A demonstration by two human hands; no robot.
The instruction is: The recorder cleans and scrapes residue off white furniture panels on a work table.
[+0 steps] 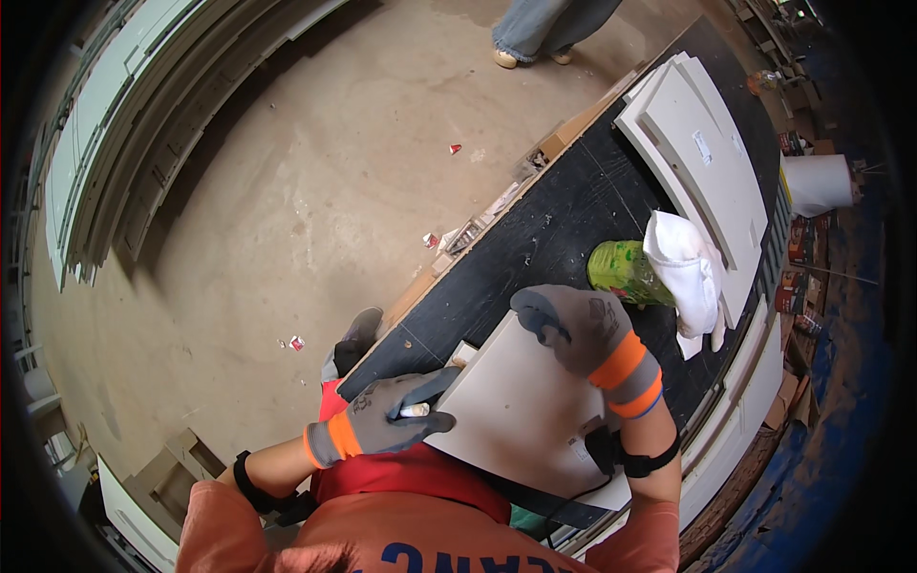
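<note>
A white panel (516, 399) lies on the black worktop, close against my body. My left hand (387, 417), in a grey glove with an orange cuff, is closed around a small white cylindrical piece (414, 411) beside the panel's left edge. Above the panel's far right part is my right hand (581, 329), gloved the same way. Its fingers are curled together, and what they hold, if anything, is hidden. Beyond it stands a green plastic container (621, 267) with a white cloth (683, 263) against it. A black device (602, 447) with a cord is near my right forearm.
Several white panels (697, 143) are stacked on the far right of the black worktop (564, 220). More long panels (115, 143) stand at the left. A person's legs (544, 29) show at the far side. Litter (297, 343) dots the concrete floor.
</note>
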